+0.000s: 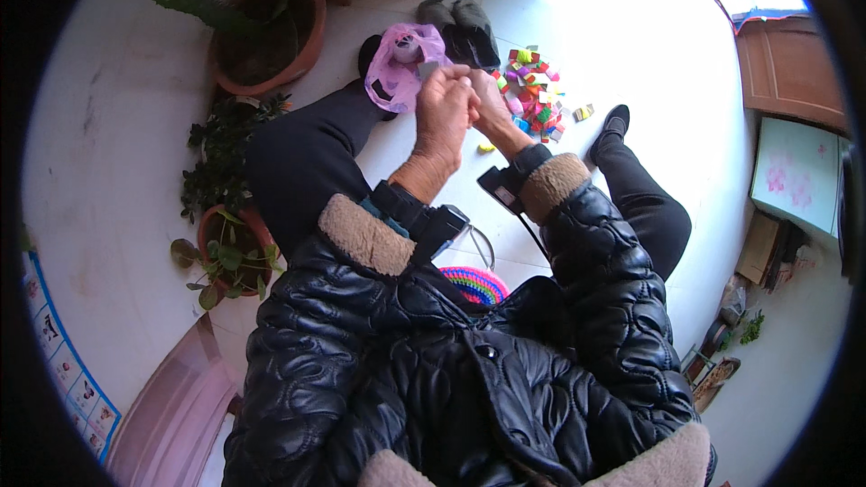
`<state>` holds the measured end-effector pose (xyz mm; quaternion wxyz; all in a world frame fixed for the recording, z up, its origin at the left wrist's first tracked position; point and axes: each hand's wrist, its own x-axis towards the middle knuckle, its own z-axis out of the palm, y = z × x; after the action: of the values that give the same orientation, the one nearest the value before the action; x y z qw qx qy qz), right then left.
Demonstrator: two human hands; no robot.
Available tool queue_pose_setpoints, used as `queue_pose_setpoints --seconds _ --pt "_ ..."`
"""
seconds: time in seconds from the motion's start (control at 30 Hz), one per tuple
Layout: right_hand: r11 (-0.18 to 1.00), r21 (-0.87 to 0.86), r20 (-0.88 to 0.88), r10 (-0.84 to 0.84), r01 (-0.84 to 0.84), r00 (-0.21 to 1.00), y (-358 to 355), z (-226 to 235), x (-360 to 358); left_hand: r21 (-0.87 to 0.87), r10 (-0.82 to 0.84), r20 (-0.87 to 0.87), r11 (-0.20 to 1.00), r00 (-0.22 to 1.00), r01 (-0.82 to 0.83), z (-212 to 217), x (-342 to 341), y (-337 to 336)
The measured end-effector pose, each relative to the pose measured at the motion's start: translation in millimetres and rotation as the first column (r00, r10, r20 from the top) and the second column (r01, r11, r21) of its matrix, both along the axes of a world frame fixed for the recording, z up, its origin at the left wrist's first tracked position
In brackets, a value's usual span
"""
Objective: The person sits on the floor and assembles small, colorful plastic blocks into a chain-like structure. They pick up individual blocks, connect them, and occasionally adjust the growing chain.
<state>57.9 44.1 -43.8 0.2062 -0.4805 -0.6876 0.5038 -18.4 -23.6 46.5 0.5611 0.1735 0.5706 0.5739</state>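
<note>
White glare on the upper-right floor (663,59), soft sheen on the black jacket (302,325); bent fisheye edges, blackened corners

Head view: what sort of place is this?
Probably a room in someone's home, though the view can't settle it: a potted cactus, a loose pair of dark shoes on the floor and a wooden cabinet suggest so.

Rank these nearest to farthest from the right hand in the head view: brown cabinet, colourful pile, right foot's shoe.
From the right hand:
1. Colourful pile, just to its right.
2. Right foot's shoe, farther right, beyond the pile.
3. Brown cabinet, near the right edge.
</note>
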Motion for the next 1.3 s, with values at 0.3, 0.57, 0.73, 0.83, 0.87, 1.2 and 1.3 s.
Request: queue_pose_setpoints --seconds 0.3,0.57,0.73,0.83,0.87,1.2,1.3 --pt "0.990 -0.096 0.042 -0.104 0.108 0.994 22 -58 57 -0.112 0.151 0.116 0.984 0.982 -0.138 -22 -13 5" --pt "0.996 -0.083 0.519 0.060 -0.020 0.852 -38 -171 152 -0.270 0.102 0.169 0.961 0.980 -0.054 -46 5 10" --pt "0.997 0.034 0.514 0.044 -0.071 0.857 -60 -191 134 -0.358 0.041 0.204 0.933 0.978 0.035 -56 20 12" --pt "0.988 0.080 0.597 0.061 -0.135 0.800 -56 -199 123 -0.386 0.017 0.211 0.920 0.977 0.067 -59 24 16" --pt "0.982 0.097 0.629 0.064 -0.160 0.775 -53 -202 122 -0.389 0.018 0.215 0.919 0.976 0.069 -59 26 18" --pt "0.711 -0.694 -0.048 -0.207 0.116 0.977 -35 -191 116 -0.385 -0.018 0.190 0.918 0.982 0.092 -59 33 26" --pt "0.520 -0.854 -0.285 -0.442 -0.017 0.851 -24 -147 107 -0.392 0.013 0.138 0.919 0.990 0.043 -58 28 23"
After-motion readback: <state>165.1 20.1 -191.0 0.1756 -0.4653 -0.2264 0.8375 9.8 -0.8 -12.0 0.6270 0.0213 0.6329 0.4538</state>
